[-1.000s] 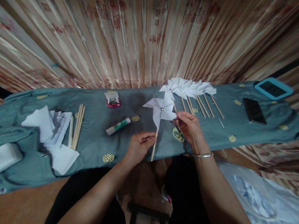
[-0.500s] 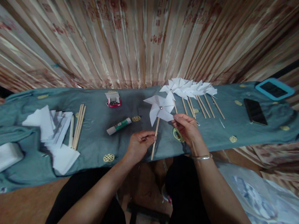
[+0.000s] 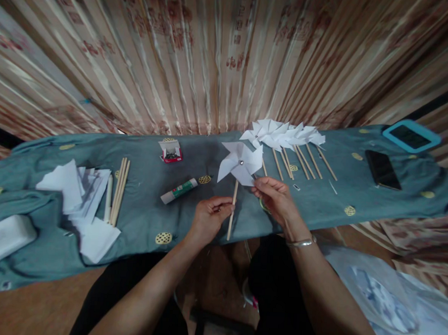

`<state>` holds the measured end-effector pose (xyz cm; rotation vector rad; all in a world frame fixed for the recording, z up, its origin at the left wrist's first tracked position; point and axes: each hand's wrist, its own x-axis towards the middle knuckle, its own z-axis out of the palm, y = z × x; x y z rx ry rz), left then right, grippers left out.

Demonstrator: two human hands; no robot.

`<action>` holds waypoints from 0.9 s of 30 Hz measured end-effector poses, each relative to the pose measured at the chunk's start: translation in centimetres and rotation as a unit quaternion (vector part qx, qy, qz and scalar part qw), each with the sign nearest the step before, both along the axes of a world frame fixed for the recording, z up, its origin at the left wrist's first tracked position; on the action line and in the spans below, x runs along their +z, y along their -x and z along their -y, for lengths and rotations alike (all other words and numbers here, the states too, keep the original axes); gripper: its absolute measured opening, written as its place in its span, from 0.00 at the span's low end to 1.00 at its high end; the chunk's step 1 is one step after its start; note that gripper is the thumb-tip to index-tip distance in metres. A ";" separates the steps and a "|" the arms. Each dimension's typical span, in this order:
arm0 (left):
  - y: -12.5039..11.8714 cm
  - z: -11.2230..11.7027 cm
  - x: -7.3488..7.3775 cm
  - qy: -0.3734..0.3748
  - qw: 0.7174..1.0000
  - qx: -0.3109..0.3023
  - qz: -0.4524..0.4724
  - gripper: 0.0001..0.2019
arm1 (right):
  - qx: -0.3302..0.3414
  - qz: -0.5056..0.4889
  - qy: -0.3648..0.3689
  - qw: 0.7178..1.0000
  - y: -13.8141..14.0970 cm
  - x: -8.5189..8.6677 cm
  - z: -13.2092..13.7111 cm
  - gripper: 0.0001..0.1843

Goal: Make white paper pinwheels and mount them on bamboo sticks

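A cloth-covered surface [image 3: 146,193] spans mid-frame. At centre, a white pinwheel [image 3: 230,164]: the left hand [image 3: 208,219] pinches its stick [image 3: 234,192], the right hand [image 3: 277,197] touches a lower-right blade [image 3: 247,178], whether pinching I cannot tell. Hard pressure there could crease that blade or loosen the pin [image 3: 241,162].

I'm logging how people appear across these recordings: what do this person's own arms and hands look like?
The left forearm and right forearm are bare as far as they show, with no sleeves in view. The left hand and right hand are ungloved. A slim, shiny silver-coloured bracelet circles the right wrist.
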<state>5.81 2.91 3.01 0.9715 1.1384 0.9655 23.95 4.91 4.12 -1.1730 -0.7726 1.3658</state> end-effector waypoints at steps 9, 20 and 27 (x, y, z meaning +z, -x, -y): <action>0.1 0.0 0.0 -0.010 1.000 -0.006 0.019 0.07 | 0.034 0.003 0.006 0.999 1.3 0.0 0.5 0.17; -0.2 0.1 0.2 -0.007 0.999 -0.004 0.040 0.07 | 0.068 0.012 -0.012 0.998 2.7 -0.5 0.7 0.16; 0.0 -0.7 0.8 -0.006 0.999 0.027 0.045 0.11 | 0.066 0.083 -0.044 0.993 2.6 -0.5 1.3 0.17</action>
